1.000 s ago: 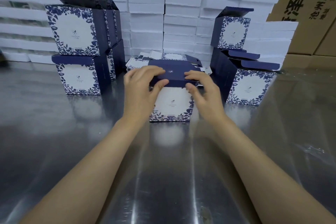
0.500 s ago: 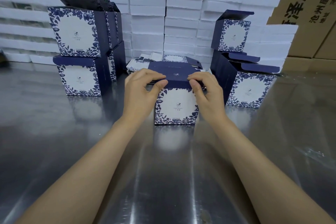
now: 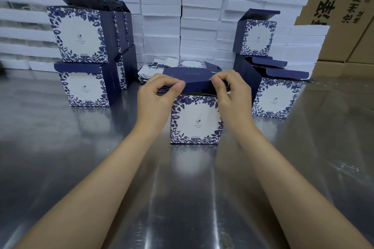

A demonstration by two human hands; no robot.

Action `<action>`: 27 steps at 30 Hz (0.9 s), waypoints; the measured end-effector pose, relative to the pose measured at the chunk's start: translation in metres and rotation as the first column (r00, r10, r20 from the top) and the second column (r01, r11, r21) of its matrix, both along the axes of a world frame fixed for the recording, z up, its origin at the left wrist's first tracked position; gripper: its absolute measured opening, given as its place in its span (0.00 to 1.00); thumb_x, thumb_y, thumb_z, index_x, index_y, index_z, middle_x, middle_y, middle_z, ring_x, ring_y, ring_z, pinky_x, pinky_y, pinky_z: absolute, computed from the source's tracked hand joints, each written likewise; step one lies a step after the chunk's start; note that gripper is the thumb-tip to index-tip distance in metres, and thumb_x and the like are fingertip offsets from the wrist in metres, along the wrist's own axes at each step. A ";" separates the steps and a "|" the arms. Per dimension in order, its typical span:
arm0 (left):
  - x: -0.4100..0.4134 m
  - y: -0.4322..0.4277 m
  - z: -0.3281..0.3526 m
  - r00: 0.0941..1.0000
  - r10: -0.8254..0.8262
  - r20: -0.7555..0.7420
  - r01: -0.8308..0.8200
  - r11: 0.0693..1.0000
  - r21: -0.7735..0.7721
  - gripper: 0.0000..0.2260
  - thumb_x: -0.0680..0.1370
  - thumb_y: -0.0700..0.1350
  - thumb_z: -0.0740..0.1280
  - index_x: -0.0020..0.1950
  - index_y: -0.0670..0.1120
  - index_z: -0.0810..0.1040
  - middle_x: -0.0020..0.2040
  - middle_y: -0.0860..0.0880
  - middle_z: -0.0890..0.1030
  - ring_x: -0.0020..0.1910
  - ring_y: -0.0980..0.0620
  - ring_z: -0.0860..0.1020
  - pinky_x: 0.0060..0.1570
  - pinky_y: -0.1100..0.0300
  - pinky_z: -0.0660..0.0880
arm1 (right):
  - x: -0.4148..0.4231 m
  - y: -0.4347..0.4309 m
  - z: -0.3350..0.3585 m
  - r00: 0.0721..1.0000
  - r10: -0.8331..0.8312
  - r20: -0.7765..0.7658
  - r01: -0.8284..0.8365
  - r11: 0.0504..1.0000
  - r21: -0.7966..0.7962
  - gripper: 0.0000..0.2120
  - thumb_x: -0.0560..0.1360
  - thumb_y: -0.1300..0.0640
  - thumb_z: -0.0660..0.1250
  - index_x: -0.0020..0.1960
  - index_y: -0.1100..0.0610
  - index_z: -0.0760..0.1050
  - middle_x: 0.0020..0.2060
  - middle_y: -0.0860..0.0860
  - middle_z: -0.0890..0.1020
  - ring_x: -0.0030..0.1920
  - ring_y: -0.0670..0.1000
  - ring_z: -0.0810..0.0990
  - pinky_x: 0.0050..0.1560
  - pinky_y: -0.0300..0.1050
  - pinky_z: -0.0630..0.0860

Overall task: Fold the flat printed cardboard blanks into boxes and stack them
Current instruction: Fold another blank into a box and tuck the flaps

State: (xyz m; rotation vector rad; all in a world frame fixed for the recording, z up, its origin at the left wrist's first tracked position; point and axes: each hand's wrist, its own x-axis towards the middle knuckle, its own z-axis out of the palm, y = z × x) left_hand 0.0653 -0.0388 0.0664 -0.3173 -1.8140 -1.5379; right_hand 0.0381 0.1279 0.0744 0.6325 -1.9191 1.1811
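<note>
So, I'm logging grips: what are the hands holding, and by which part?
The lid flap of the box: the left hand pinches its left end, the right hand its right end.

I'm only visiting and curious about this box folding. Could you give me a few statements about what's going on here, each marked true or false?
1. The left hand and the right hand both pinch the dark blue lid flap of the middle box. True.
2. The middle box is held up in the air. False: it stands on the metal table.
3. Its lid is fully tucked shut. False: the flap is raised, with a gap showing under it.
4. On the person's left, folded boxes stand two high. True.
5. Loose flat blanks lie behind the middle box. True.
</note>
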 end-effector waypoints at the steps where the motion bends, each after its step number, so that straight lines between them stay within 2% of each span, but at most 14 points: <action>1: 0.000 0.000 0.001 1.000 -0.005 0.006 0.005 1.000 0.015 0.06 0.75 0.39 0.72 0.40 0.50 0.82 0.40 0.57 0.80 0.42 0.60 0.77 0.48 0.64 0.71 | 0.001 0.000 0.001 1.000 -0.003 -0.031 0.003 1.000 -0.006 0.07 0.79 0.63 0.63 0.45 0.61 0.78 0.40 0.42 0.76 0.46 0.51 0.75 0.46 0.42 0.70; 5: 0.001 0.000 0.003 1.000 0.004 0.003 -0.004 0.999 0.036 0.03 0.76 0.40 0.71 0.43 0.46 0.83 0.41 0.55 0.80 0.42 0.60 0.77 0.48 0.64 0.70 | 0.004 -0.007 0.000 0.984 -0.007 -0.180 0.000 0.999 -0.037 0.05 0.77 0.65 0.66 0.47 0.63 0.81 0.43 0.46 0.78 0.46 0.47 0.77 0.47 0.36 0.71; 8: 0.005 0.003 0.004 0.999 0.027 -0.020 -0.026 0.999 0.026 0.04 0.76 0.40 0.71 0.44 0.47 0.82 0.42 0.55 0.81 0.43 0.60 0.77 0.49 0.64 0.71 | 0.005 -0.009 -0.002 0.983 0.028 -0.184 -0.047 0.994 -0.098 0.05 0.75 0.66 0.67 0.50 0.62 0.81 0.44 0.46 0.79 0.47 0.44 0.77 0.44 0.32 0.73; 12: 0.007 0.001 0.008 0.998 0.039 -0.038 -0.038 0.999 0.026 0.05 0.77 0.39 0.70 0.43 0.48 0.81 0.41 0.55 0.80 0.43 0.60 0.77 0.49 0.66 0.71 | 0.004 -0.007 0.003 0.980 0.188 -0.066 -0.198 0.899 -0.390 0.07 0.74 0.65 0.69 0.49 0.54 0.79 0.46 0.54 0.81 0.46 0.49 0.80 0.41 0.42 0.81; 14: 0.007 0.000 0.009 0.997 0.070 -0.040 -0.069 0.998 0.007 0.06 0.77 0.39 0.69 0.42 0.48 0.80 0.40 0.56 0.79 0.42 0.61 0.76 0.48 0.66 0.71 | 0.004 -0.006 0.002 0.976 0.210 -0.059 -0.213 0.865 -0.454 0.07 0.74 0.65 0.70 0.47 0.54 0.79 0.46 0.55 0.80 0.47 0.51 0.81 0.40 0.47 0.82; 18: 0.008 0.000 0.009 0.988 0.132 -0.084 -0.136 0.989 -0.053 0.07 0.76 0.37 0.69 0.41 0.48 0.79 0.39 0.57 0.78 0.42 0.55 0.75 0.49 0.57 0.72 | 0.001 -0.005 -0.004 0.980 0.170 -0.107 -0.198 0.906 -0.374 0.05 0.74 0.64 0.70 0.45 0.55 0.80 0.45 0.47 0.79 0.51 0.57 0.80 0.40 0.53 0.82; 22: 0.010 0.001 0.010 0.972 0.163 -0.171 -0.188 0.972 -0.138 0.03 0.77 0.41 0.67 0.43 0.47 0.79 0.42 0.60 0.76 0.47 0.53 0.75 0.54 0.46 0.72 | -0.002 -0.006 -0.002 0.980 0.140 -0.141 -0.184 0.909 -0.374 0.09 0.74 0.63 0.70 0.44 0.49 0.80 0.45 0.43 0.80 0.50 0.55 0.79 0.42 0.57 0.81; 25: 0.010 0.002 0.010 0.973 0.149 -0.173 -0.176 0.973 -0.149 0.03 0.78 0.44 0.68 0.45 0.47 0.81 0.44 0.60 0.77 0.50 0.55 0.74 0.56 0.45 0.71 | -0.003 -0.005 -0.002 0.976 0.153 -0.152 -0.203 0.892 -0.403 0.11 0.73 0.62 0.70 0.44 0.45 0.80 0.44 0.43 0.80 0.50 0.54 0.79 0.45 0.55 0.80; 27: 0.010 0.001 0.009 0.976 0.143 -0.163 -0.170 0.971 -0.168 0.03 0.77 0.45 0.69 0.45 0.48 0.82 0.45 0.59 0.78 0.51 0.55 0.74 0.57 0.44 0.70 | -0.003 -0.006 -0.003 0.975 0.152 -0.164 -0.204 0.906 -0.371 0.09 0.74 0.62 0.70 0.44 0.48 0.80 0.44 0.43 0.80 0.50 0.55 0.79 0.45 0.56 0.80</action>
